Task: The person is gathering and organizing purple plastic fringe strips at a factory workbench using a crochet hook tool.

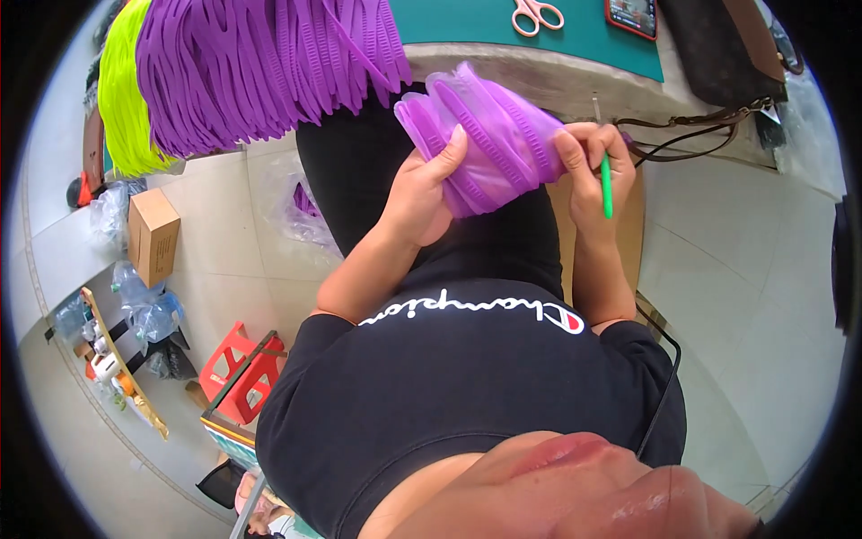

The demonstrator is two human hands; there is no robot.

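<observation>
My left hand [426, 193] is closed on the left side of a purple bundle [498, 148], its thumb lying across the front. The bundle looks like coiled ridged rubbery strips, apparently inside a clear plastic bag. My right hand [593, 166] is closed round a thin green-handled tool [607, 189], and its fingers touch the right end of the bundle. A slim pale tip rises above that hand, too small to make out. At the upper left, a thick pile of purple strips [269, 72] hangs over the table edge, beside a bunch of yellow-green strips [124, 90].
On the green mat [449, 20] lie pink scissors [537, 16] and a phone [633, 15]. A dark bag [723, 54] with straps sits at the table's right. Below left are a cardboard box [153, 235], a red stool [241, 373] and clear plastic bags [148, 301].
</observation>
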